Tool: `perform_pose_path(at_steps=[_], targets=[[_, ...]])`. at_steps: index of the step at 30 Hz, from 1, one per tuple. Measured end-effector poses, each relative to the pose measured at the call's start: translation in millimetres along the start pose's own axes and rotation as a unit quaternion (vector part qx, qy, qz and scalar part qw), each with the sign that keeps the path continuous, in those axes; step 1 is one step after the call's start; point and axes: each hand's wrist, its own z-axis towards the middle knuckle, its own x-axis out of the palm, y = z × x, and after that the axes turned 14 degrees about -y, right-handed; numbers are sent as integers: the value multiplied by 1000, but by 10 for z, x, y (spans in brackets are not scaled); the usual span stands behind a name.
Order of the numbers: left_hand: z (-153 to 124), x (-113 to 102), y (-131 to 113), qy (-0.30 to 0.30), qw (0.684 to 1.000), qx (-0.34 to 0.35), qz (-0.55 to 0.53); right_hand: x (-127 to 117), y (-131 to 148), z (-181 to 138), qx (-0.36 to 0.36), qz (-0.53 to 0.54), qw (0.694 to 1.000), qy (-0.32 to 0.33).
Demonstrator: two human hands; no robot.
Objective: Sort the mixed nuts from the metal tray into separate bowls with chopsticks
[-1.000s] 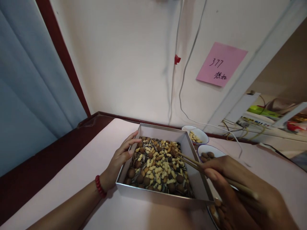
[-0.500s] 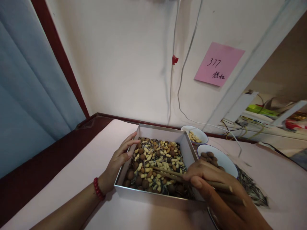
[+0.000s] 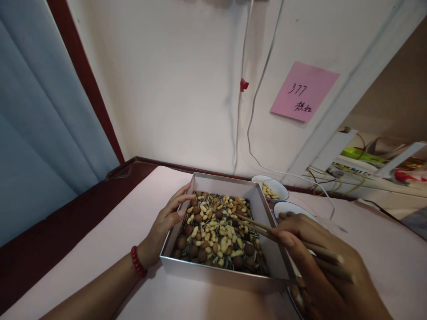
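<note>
A shallow box with a metallic rim (image 3: 213, 276) holds mixed peanuts (image 3: 227, 234), round brown nuts (image 3: 182, 242), almond-like nuts and striped sunflower seeds. My left hand (image 3: 165, 224), with a red bead bracelet (image 3: 138, 262) on its wrist, rests on the box's left edge, fingers stretched out over the rim. In my right hand (image 3: 313, 253) is a pair of wooden chopsticks (image 3: 255, 225), reaching over the right wall. Their tips are among the nuts near a brown round nut, right of the middle. Whether anything is pinched between them, I cannot tell.
Behind the box's right corner stands a white bowl of peanuts (image 3: 278, 189). A second white bowl (image 3: 293, 207) with brown nuts is partly hidden by my right hand. Another bowl shows below that hand. A white cable (image 3: 300, 171) hangs down the wall onto the pink-covered table (image 3: 133, 231).
My right hand has moved right and slightly up, taking the chopstick tips from the middle of the box toward its right back part. My left hand stays on the rim.
</note>
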Motion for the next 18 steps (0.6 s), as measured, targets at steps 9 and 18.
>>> perform_pose_path(at_steps=[9, 18], targets=[[-25, 15, -47, -4, 1000, -11, 11, 208, -64, -40, 17, 22, 999, 46], [-18, 15, -63, 0, 1000, -12, 17, 219, -82, -63, 19, 33, 999, 27]])
